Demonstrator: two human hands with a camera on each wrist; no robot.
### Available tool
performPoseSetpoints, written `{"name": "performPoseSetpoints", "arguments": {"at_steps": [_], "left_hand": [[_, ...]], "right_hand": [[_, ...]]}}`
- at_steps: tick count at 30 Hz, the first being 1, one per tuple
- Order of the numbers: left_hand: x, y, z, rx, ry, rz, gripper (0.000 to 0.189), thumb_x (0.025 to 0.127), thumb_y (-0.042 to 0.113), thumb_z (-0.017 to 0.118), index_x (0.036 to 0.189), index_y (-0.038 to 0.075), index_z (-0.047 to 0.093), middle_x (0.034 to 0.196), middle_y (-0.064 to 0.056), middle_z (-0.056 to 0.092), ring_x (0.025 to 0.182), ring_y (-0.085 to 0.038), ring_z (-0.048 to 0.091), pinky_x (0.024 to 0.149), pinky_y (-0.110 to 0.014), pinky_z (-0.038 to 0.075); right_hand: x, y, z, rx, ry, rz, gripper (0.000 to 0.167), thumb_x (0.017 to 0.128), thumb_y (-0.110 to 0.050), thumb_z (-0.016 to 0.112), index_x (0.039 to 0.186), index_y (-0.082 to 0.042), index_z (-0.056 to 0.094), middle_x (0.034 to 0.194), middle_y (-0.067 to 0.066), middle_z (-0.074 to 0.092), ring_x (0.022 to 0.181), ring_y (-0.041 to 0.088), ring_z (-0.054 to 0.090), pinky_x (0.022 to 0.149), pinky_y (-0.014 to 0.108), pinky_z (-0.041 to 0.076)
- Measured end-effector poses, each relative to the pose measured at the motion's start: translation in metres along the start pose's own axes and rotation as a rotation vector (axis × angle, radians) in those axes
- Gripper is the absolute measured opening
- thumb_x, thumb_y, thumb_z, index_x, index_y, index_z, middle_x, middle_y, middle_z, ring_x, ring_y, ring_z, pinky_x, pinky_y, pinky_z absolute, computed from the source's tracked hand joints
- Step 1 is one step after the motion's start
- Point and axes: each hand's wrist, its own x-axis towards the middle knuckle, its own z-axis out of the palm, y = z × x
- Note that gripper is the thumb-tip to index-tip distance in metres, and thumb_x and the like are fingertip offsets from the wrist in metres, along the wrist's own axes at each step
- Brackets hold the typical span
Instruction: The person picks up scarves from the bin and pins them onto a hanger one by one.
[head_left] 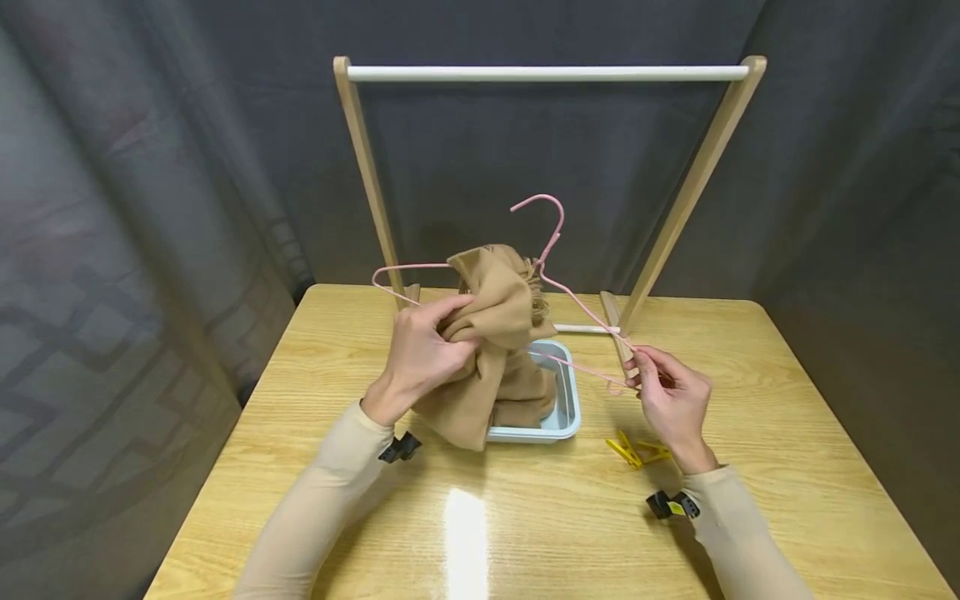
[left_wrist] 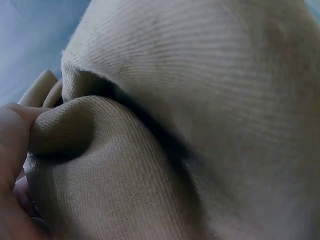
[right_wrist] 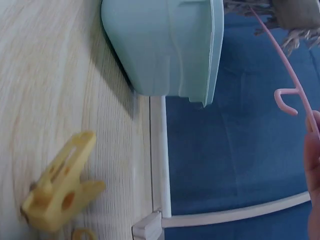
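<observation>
A tan scarf [head_left: 491, 304] with a fringed end is bunched in my left hand [head_left: 429, 350], thumb and fingers gripping its folds. In the left wrist view the scarf [left_wrist: 125, 165] fills most of the picture. It passes through a pink clothes hanger [head_left: 577, 302], whose hook points up. My right hand [head_left: 670, 398] pinches the hanger at its right corner; in the right wrist view the hanger's bar [right_wrist: 285, 57] shows a small side hook. The scarf's lower part hangs over and into a light blue basket [head_left: 573, 408]. Folds hide the hanger's middle.
Behind stands a wooden rack with a white top rail [head_left: 547, 74] and slanted posts [head_left: 686, 187]. Yellow clothespins [head_left: 626, 451] lie on the wooden table [head_left: 570, 525], left of the right wrist. Grey curtains [head_left: 150, 208] hang around the table.
</observation>
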Motion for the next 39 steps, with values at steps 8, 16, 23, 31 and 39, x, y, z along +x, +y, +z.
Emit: {"name": "performPoseSetpoints", "arguments": {"at_steps": [8,16,23,31,39], "left_hand": [[0.005,0.0,0.013,0.045,-0.101,0.028,0.034,0.079,0.005,0.076,0.112,0.008,0.083,0.103,-0.009,0.083,0.087,-0.024,0.079,0.075,-0.033,0.063],[0.015,-0.006,0.028,0.164,-0.16,0.09,0.003,0.085,0.008,0.078,0.082,0.008,0.078,0.077,-0.005,0.077,0.065,-0.02,0.068,0.062,-0.036,0.056],[0.024,-0.012,0.039,0.316,-0.223,0.04,0.007,0.085,0.011,0.085,0.085,0.01,0.078,0.074,-0.004,0.072,0.061,-0.021,0.062,0.058,-0.039,0.053],[0.037,-0.016,0.048,0.51,-0.352,0.094,0.011,0.099,0.019,0.075,0.095,0.012,0.066,0.079,-0.007,0.068,0.075,-0.028,0.071,0.07,-0.046,0.06],[0.041,-0.024,0.066,0.427,-0.389,-0.022,0.048,0.097,0.017,0.073,0.139,0.009,0.052,0.082,-0.008,0.073,0.074,-0.026,0.073,0.067,-0.041,0.059]], "right_hand": [[0.003,-0.013,0.015,0.024,-0.036,-0.052,0.022,0.088,0.028,0.062,0.097,0.015,0.077,0.074,0.011,0.076,0.06,-0.005,0.069,0.05,0.012,0.052],[-0.001,-0.021,0.029,0.058,-0.099,-0.079,0.02,0.083,0.03,0.064,0.091,0.015,0.076,0.065,0.023,0.068,0.057,-0.002,0.068,0.052,0.015,0.055],[-0.006,-0.023,0.036,0.082,-0.168,-0.075,0.022,0.082,0.03,0.065,0.093,0.014,0.076,0.065,0.02,0.068,0.056,0.002,0.067,0.052,0.017,0.056],[-0.005,-0.026,0.038,0.069,-0.161,-0.034,0.021,0.083,0.029,0.065,0.094,0.015,0.076,0.062,0.019,0.065,0.056,-0.002,0.064,0.051,0.013,0.053],[-0.007,-0.031,0.047,0.034,-0.193,-0.049,0.017,0.086,0.024,0.068,0.094,0.013,0.078,0.064,0.018,0.068,0.054,0.003,0.064,0.053,0.014,0.054]]}}
